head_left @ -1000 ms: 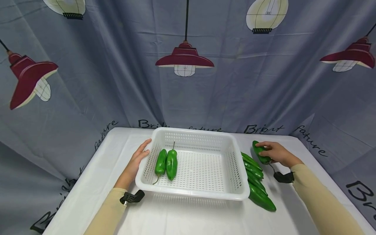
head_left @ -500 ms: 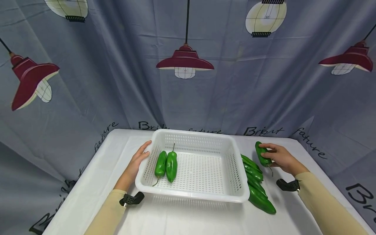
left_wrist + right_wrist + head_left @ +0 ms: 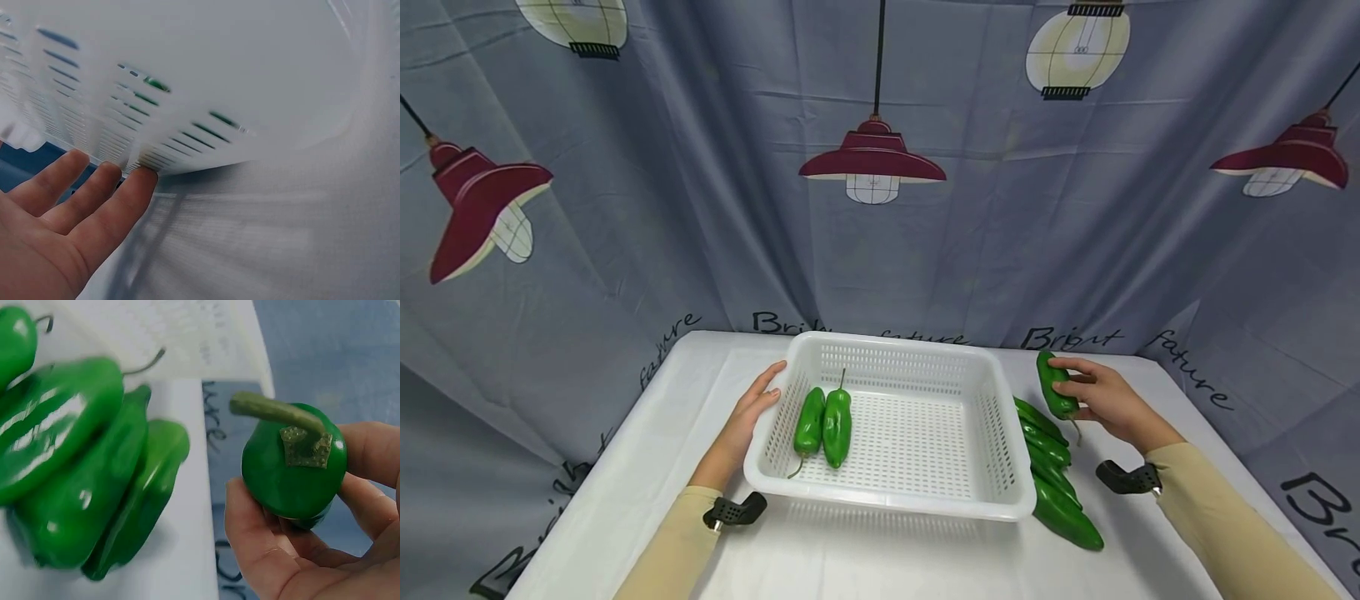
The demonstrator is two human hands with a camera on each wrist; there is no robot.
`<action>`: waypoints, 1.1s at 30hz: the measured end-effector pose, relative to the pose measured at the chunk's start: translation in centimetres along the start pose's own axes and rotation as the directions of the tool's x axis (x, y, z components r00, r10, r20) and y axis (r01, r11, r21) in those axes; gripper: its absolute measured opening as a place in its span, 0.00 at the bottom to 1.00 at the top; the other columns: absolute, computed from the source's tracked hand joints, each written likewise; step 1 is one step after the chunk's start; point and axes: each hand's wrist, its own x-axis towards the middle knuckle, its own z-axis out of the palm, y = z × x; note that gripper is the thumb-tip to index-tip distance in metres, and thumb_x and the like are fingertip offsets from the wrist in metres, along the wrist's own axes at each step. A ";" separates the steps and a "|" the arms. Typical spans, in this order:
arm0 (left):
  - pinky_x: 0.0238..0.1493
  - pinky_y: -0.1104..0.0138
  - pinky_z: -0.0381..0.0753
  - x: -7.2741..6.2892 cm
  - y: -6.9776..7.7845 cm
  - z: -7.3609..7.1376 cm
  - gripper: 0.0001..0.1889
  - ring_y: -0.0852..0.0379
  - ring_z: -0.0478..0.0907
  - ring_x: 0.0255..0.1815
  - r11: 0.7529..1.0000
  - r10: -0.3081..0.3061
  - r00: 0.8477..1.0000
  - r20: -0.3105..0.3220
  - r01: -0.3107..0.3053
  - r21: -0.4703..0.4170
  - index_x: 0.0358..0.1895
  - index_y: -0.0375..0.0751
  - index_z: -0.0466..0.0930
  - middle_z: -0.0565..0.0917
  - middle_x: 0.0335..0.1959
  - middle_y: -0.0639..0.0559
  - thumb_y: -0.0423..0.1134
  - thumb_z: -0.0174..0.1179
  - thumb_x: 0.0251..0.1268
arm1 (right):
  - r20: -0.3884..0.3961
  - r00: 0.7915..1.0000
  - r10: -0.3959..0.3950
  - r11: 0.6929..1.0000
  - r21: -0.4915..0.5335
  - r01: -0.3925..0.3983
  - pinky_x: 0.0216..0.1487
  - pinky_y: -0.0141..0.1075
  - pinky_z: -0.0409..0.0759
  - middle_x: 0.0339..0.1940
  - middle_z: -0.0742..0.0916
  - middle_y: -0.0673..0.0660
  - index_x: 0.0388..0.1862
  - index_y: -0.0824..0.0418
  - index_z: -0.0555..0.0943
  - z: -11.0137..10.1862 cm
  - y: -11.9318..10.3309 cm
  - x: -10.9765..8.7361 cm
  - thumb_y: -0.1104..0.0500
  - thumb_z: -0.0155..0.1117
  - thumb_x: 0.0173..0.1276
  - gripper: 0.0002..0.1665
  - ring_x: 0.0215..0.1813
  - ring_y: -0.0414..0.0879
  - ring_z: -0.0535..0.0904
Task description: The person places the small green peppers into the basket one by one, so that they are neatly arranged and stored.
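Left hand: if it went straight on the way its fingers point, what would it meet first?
The left hand would most likely meet the white basket first, at its left end; whether they touch is hard to judge.

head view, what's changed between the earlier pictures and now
The right hand has carried the green pepper slightly away from the white basket, then back toward it, and it now looks a little higher. Nothing was newly gripped or let go. Unchanged: the left hand at the basket's left side, two peppers inside, and the pile on its right.
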 end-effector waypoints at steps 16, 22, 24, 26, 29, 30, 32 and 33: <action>0.74 0.47 0.67 -0.1 0.2 -0.1 0.30 0.34 0.56 0.81 1.000 0.011 1.000 -0.015 -0.011 -0.008 0.83 0.49 0.46 0.52 0.84 0.40 0.42 0.38 0.83 | 0.033 0.996 -0.083 0.996 0.032 0.081 0.54 0.48 0.86 0.74 0.66 0.76 0.82 0.63 0.55 3.1 -6.0 0.0 0.58 0.56 0.80 0.38 0.55 0.46 0.81; 0.74 0.49 0.68 -0.1 0.0 -0.3 0.30 0.36 0.56 0.81 1.000 0.002 1.000 -0.031 -0.002 0.015 0.83 0.50 0.47 0.52 0.84 0.42 0.43 0.38 0.83 | 0.039 0.997 -0.073 0.997 0.042 0.072 0.55 0.51 0.86 0.73 0.69 0.75 0.81 0.63 0.59 5.1 -7.6 0.6 0.61 0.56 0.79 0.35 0.61 0.55 0.80; 0.74 0.48 0.67 -0.1 0.0 -0.4 0.30 0.36 0.56 0.81 1.000 0.004 0.999 -0.034 -0.003 0.016 0.83 0.50 0.47 0.52 0.84 0.42 0.43 0.38 0.83 | 0.049 0.997 -0.067 0.997 0.047 0.065 0.56 0.52 0.86 0.73 0.69 0.74 0.81 0.62 0.60 6.0 -8.1 0.8 0.61 0.56 0.79 0.35 0.65 0.61 0.78; 0.74 0.48 0.67 -0.1 -0.1 -0.4 0.30 0.35 0.56 0.81 1.000 0.003 0.999 -0.034 -0.002 0.019 0.83 0.50 0.46 0.51 0.84 0.42 0.44 0.38 0.83 | 0.058 0.996 -0.065 0.997 0.047 0.063 0.56 0.53 0.85 0.74 0.69 0.75 0.81 0.62 0.60 6.9 -8.4 1.0 0.62 0.57 0.79 0.35 0.67 0.65 0.76; 0.74 0.50 0.67 -0.2 -0.1 -0.2 0.30 0.35 0.55 0.81 1.000 -0.001 1.000 -0.028 0.001 0.014 0.83 0.49 0.46 0.51 0.84 0.41 0.43 0.37 0.83 | 0.071 0.995 -0.068 0.997 0.052 0.064 0.54 0.55 0.85 0.73 0.68 0.75 0.81 0.62 0.60 8.1 -8.8 1.2 0.64 0.57 0.78 0.35 0.67 0.68 0.76; 0.74 0.51 0.67 -0.1 -0.1 -0.1 0.30 0.35 0.55 0.81 1.000 -0.002 1.000 -0.024 0.002 0.009 0.83 0.49 0.45 0.50 0.84 0.41 0.42 0.37 0.83 | 0.076 0.995 -0.068 0.997 0.053 0.064 0.54 0.55 0.86 0.72 0.69 0.75 0.80 0.62 0.60 8.5 -9.0 1.3 0.64 0.57 0.77 0.36 0.67 0.69 0.76; 0.73 0.55 0.68 0.0 -0.1 0.0 0.30 0.35 0.55 0.81 1.000 -0.001 1.000 -0.015 0.001 -0.002 0.83 0.49 0.45 0.50 0.85 0.41 0.42 0.36 0.83 | 0.084 0.994 -0.069 0.996 0.061 0.064 0.52 0.54 0.86 0.71 0.69 0.75 0.80 0.62 0.61 9.2 -9.2 1.4 0.65 0.58 0.77 0.35 0.67 0.69 0.76; 0.72 0.56 0.69 0.0 0.0 0.1 0.30 0.35 0.55 0.81 1.000 0.000 1.000 -0.013 -0.001 -0.008 0.83 0.48 0.45 0.50 0.84 0.40 0.41 0.36 0.83 | 0.089 0.994 -0.070 0.996 0.063 0.064 0.51 0.53 0.87 0.71 0.69 0.75 0.80 0.62 0.62 9.5 -9.2 1.5 0.66 0.58 0.76 0.35 0.67 0.69 0.75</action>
